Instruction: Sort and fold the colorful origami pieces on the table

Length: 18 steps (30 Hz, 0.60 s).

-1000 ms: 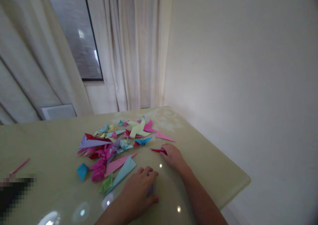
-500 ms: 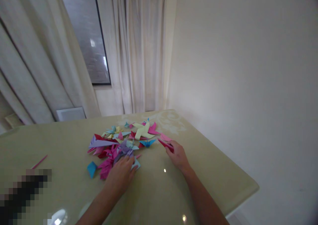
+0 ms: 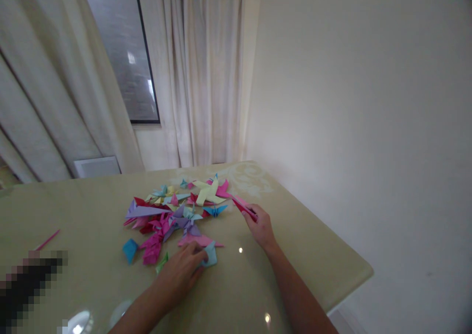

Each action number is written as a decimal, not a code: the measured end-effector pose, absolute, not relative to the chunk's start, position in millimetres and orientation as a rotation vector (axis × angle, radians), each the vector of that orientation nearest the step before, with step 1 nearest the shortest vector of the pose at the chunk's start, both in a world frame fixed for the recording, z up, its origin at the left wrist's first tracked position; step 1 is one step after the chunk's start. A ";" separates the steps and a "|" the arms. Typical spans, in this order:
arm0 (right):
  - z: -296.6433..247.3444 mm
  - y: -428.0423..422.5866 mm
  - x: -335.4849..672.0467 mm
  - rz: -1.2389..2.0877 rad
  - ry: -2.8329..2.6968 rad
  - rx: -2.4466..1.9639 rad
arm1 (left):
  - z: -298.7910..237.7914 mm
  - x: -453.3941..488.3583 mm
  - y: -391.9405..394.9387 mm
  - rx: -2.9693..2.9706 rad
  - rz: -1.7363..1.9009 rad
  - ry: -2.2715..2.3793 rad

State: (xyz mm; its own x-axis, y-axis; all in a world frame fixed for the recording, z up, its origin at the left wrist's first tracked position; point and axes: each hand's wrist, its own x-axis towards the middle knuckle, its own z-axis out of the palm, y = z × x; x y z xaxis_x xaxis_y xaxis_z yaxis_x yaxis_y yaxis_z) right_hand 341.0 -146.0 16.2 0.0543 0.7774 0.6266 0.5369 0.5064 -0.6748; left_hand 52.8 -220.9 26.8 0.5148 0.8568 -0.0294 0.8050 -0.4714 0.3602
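Note:
My left hand (image 3: pixel 184 263) is closed on a small light blue folded paper (image 3: pixel 211 254) at the near side of a pile of origami. Just beyond its fingers lies a flat pink paper piece (image 3: pixel 201 239). A green folded piece (image 3: pixel 162 264) shows partly beside the wrist. My right hand (image 3: pixel 261 226) grips a narrow red and pink folded paper (image 3: pixel 242 207), its tip pointing to the far left. Close to that tip are a blue paper crane (image 3: pixel 215 210) and a pale yellow pinwheel-shaped piece (image 3: pixel 210 191).
Magenta origami (image 3: pixel 153 250), a lilac paper piece (image 3: pixel 149 211) and a blue folded piece (image 3: pixel 130 250) lie left on the glossy table (image 3: pixel 309 255). A pink stick (image 3: pixel 47 239) is at far left, near a pixelated dark area. The wall (image 3: pixel 350 127) borders the table's right.
My left hand has drawn the light blue paper toward me and a little right, out from the pile. The pink and green pieces now show more. My right hand keeps its grip.

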 end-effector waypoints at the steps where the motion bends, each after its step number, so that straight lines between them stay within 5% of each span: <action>1: 16.3 -146.3 340.6 0.268 -1.610 -1.150 | 27.5 53.2 -221.1 2.435 0.191 1.381; 18: 67.6 -220.9 354.8 0.335 -1.675 -1.130 | 59.9 55.5 -202.3 2.085 0.342 1.165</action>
